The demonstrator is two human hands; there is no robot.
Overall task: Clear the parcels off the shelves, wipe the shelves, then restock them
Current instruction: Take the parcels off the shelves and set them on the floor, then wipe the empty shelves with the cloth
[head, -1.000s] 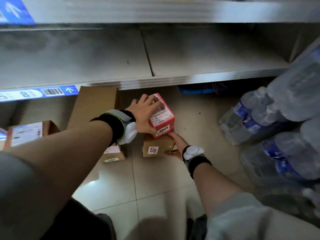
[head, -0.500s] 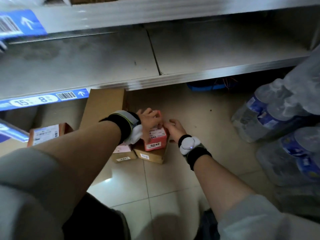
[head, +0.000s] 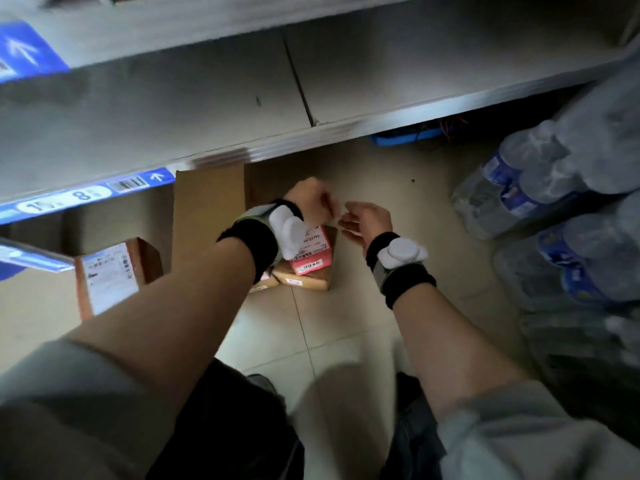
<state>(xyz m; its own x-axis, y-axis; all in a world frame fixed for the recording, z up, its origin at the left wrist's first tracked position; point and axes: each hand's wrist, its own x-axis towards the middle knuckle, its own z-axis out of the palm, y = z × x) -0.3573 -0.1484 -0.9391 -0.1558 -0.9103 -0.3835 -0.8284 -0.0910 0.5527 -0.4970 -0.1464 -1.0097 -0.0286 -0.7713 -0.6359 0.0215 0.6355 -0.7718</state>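
Observation:
A small red parcel (head: pixel 313 252) with white labels sits on top of a brown cardboard parcel (head: pixel 311 280) on the tiled floor, under the grey shelf (head: pixel 173 109). My left hand (head: pixel 310 200) hovers just above and behind the red parcel, fingers loosely curled, holding nothing. My right hand (head: pixel 367 220) hangs to the right of the parcel, fingers relaxed and apart from it. Both hands are blurred. The shelf board above them is bare.
A tall brown carton (head: pixel 207 216) stands behind the parcels, and a labelled box (head: pixel 110 271) sits at the left. Shrink-wrapped packs of water bottles (head: pixel 554 209) are stacked at the right. A blue tray (head: pixel 405 136) lies under the shelf.
The red parcel went down onto the brown parcel on the floor. Both hands have let go of it and lifted slightly away.

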